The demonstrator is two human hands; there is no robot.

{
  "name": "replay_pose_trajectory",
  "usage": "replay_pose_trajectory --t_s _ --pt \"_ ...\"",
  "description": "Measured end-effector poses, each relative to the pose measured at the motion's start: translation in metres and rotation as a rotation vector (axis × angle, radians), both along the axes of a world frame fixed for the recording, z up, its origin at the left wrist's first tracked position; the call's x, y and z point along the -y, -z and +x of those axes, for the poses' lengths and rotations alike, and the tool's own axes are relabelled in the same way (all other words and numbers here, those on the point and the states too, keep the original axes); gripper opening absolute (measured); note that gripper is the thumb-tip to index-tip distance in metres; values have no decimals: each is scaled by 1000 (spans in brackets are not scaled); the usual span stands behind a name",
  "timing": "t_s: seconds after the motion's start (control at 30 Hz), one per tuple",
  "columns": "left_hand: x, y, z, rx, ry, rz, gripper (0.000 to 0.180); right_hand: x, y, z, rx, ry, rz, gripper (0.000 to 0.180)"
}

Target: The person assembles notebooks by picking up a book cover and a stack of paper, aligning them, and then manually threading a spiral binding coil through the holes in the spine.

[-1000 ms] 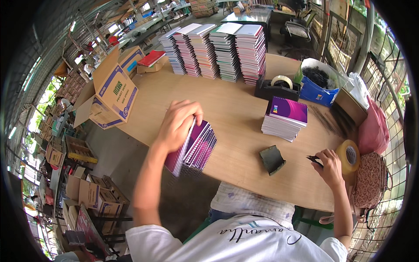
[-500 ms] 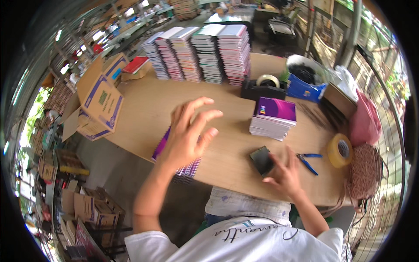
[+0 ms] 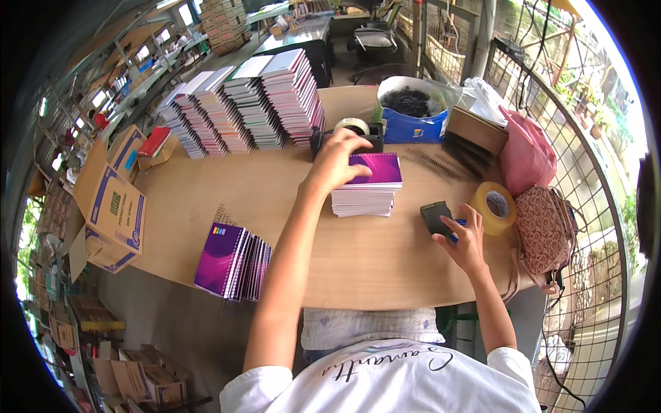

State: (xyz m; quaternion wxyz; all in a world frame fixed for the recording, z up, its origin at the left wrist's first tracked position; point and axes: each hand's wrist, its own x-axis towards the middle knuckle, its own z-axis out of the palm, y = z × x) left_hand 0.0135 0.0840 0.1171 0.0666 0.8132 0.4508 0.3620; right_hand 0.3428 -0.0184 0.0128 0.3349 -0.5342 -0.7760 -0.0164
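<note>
My left hand (image 3: 339,162) reaches over a stack of purple-covered spiral notebooks (image 3: 363,199). Its thumb and fingers are apart, the thumb over the top cover. To the right, my right hand (image 3: 465,242) has thumb and forefinger closed at the edge of a small dark block (image 3: 435,217). Blue-handled pliers (image 3: 454,238) show between those fingers, mostly hidden by the hand. More purple notebooks (image 3: 222,260) lean in a row at the table's near left edge, wire spirals showing.
Tall notebook stacks (image 3: 292,96) stand at the back. Behind the purple stack is a black tape dispenser (image 3: 375,135). A blue bin (image 3: 414,125), loose wire coils (image 3: 441,165), a tape roll (image 3: 506,219) and bags (image 3: 544,224) line the right. An open carton (image 3: 117,210) sits left.
My left hand has moved from above the leaning notebooks to the purple stack. My right hand and the dark block have shifted right, over the pliers. The head view has turned too.
</note>
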Motion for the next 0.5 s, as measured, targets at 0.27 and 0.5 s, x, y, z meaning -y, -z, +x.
replay_pose_trajectory --t_s 0.27,0.5 --pt "-7 -5 56 -621 210 -118 49 -10 -10 -15 -87 -95 -99 41" --pt "-19 -12 54 -487 358 -247 46 -3 -18 -8 -220 -157 -160 44"
